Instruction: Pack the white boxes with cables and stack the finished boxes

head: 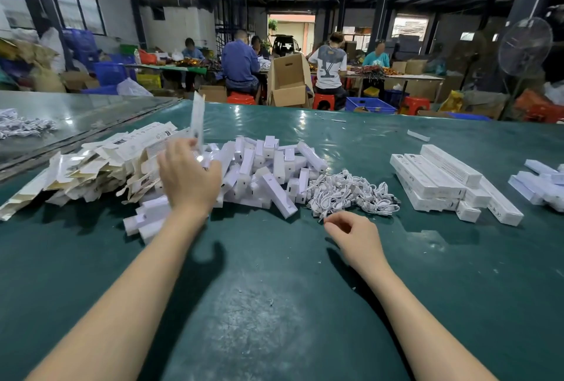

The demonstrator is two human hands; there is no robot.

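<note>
1. The green counter point(274, 304) fills the near scene, its sheet shiny and scuffed pale in the near middle.
2. A sprawl of flattened cartons point(100, 164) lies at the left, overlapping one another and running from the left edge toward the middle.
3. A loose heap of white boxes point(268, 167) sits in the middle, touching the flattened cartons on its left. The boxes point every way, and several lie spilled toward the near side.
4. The finished boxes point(442, 179), long and closed, are stacked in layers at the right, well apart from the middle heap. One leans down against the stack's right side. More boxes point(537, 185) lie at the far right edge.
5. A tangle of white cables point(351, 194) lies between the white boxes and the finished stack, touching the box heap's right edge.
6. The left hand point(189, 176) is raised over the meeting of the two left piles, its back to the camera. Its grip is narrow, with the fingertips pinching the lower end of one flat carton.
7. The right hand point(354, 234) hovers low over the counter just beside the near edge of the cables. Its fingers are loosely curled, and nothing shows in its grip.
8. The flat carton point(197, 118) in the left hand stands nearly upright, above the piles.
9. A small white piece point(418, 135) lies alone on the far right of the counter.
</note>
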